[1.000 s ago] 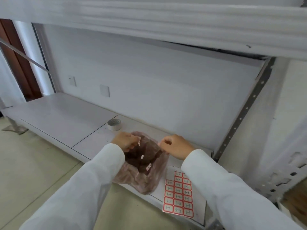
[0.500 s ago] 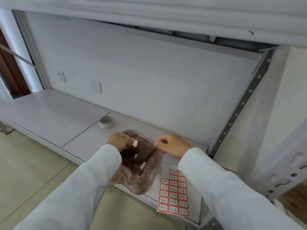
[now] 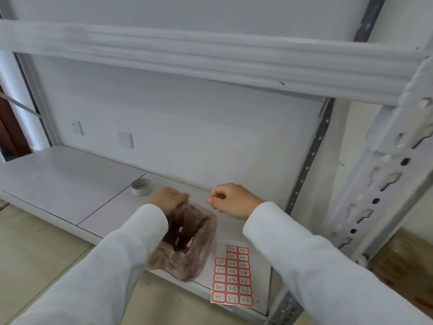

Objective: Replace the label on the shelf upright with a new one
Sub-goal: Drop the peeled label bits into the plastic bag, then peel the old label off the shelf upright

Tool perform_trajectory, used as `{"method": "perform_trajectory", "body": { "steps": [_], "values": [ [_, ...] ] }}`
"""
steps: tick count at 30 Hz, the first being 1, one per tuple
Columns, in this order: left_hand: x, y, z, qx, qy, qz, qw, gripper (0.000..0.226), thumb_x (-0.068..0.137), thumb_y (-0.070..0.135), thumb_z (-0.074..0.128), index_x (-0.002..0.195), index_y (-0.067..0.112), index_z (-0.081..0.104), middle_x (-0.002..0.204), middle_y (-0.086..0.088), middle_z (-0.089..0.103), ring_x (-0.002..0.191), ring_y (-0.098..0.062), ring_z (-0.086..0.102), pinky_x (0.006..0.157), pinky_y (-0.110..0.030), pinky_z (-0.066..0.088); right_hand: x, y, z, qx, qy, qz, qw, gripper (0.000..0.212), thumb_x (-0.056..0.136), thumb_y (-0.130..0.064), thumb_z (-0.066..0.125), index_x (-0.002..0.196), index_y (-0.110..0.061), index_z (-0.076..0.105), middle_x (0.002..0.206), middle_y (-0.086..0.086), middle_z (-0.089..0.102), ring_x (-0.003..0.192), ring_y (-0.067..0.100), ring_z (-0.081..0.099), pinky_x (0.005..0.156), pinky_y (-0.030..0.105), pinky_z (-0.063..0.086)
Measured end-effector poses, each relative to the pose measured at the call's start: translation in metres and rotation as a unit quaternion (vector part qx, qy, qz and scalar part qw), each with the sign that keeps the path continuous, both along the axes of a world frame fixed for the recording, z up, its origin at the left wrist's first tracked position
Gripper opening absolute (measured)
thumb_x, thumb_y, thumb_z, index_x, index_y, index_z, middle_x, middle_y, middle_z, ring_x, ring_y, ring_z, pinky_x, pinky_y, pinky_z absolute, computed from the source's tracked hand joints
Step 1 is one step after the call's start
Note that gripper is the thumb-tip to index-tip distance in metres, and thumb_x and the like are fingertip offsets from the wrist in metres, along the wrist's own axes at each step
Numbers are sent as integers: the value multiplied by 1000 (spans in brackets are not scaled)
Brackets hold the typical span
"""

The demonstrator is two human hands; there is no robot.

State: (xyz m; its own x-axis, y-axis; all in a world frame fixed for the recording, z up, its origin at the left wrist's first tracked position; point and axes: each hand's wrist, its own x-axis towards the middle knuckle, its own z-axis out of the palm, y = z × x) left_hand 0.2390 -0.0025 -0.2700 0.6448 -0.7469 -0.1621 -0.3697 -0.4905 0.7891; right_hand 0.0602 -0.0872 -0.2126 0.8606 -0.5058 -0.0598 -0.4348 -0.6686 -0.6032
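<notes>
White-painted steel shelving (image 3: 58, 181) fills our view, its slotted shelf upright (image 3: 386, 174) at right; we see no label on it. Reddish translucent plastic bag (image 3: 187, 245) sits on the shelf, left hand (image 3: 167, 199) clamped on its rim. Right hand (image 3: 232, 200) curled beside, fingertips together, contents unclear. Red-bordered label sheet (image 3: 232, 281) lies untouched nearby: peel one next, we judge.

Reaching forward side by side in white sleeves. Left hand (image 3: 169, 199) curling into a fist, fingers pinching thin plastic at its far edge. Right hand (image 3: 230, 201) hovering loosely closed just to the right, thumb meeting fingertips, holding nothing visible.
</notes>
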Motion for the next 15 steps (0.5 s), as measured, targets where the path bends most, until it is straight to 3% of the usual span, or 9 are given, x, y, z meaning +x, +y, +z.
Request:
{"method": "perform_trajectory", "body": {
  "steps": [2, 4, 10, 15],
  "values": [
    [-16, -1, 26, -16, -2, -40, 999, 41, 91, 26, 55, 52, 15, 53, 40, 5, 50, 44, -14, 47, 49, -25, 35, -2, 2, 17, -16, -28, -3, 999, 19, 90, -28, 52, 99, -19, 66, 96, -5, 62, 95, 18, 61, 92, 35, 48],
    [-32, 3, 56, -25, -9, -75, 997, 37, 94, 25, 49, 60, 14, 56, 51, 5, 54, 47, -12, 47, 46, -19, 36, -5, 8, 37, -30, -65, -10, 997, 14, 89, -25, 52, 92, -22, 65, 93, -7, 62, 91, 17, 61, 91, 37, 49],
    [-86, 25, 133, 40, -5, -206, 978, 20, 93, 19, 42, 82, 23, 58, 84, 7, 64, 73, -9, 60, 67, -24, 45, -45, 41, 93, -84, -157, -40, 983, 19, 89, -24, 49, 85, -20, 67, 80, -11, 63, 85, 17, 63, 82, 33, 51],
    [-153, 38, 202, -75, -65, -301, 949, 25, 90, 5, 41, 102, 14, 61, 87, 4, 64, 74, -8, 62, 76, -23, 50, -110, 67, 137, -163, -248, -43, 954, 10, 87, -24, 57, 83, -24, 66, 77, -8, 68, 73, 9, 62, 72, 26, 49]
  ]
}}
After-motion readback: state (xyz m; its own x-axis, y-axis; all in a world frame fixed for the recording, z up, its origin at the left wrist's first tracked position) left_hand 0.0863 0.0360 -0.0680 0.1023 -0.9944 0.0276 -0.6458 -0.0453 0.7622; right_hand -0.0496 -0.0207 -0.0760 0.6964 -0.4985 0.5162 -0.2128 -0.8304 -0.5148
